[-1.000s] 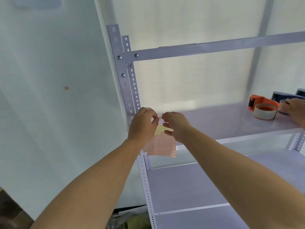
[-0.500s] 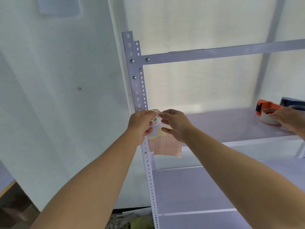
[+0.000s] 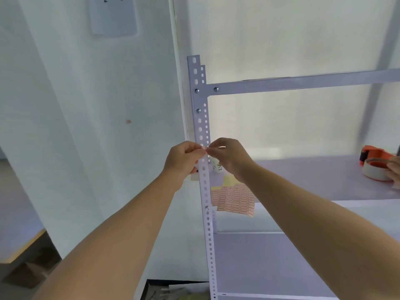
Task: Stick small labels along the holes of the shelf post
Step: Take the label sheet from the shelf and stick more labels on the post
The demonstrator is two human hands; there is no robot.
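The white perforated shelf post (image 3: 200, 124) runs from top centre down to the bottom edge. Both my hands are raised in front of it at mid height. My left hand (image 3: 184, 158) and my right hand (image 3: 227, 155) pinch one small orange label (image 3: 204, 148) between their fingertips, right against the post's holes. The sheet of orange labels (image 3: 236, 201) lies on the middle shelf (image 3: 303, 180), its front edge hanging over the shelf rim, below my right wrist.
A small printed cup (image 3: 217, 166) stands on the shelf behind my right hand. At the far right another person's hand (image 3: 395, 169) rests on an orange tape dispenser (image 3: 375, 162). A white wall panel fills the left. Clutter lies on the floor below.
The label sheet, earlier held in my hands, now lies on the shelf. Both hands rose a little and now pinch a single label against the post. The view shifted left.
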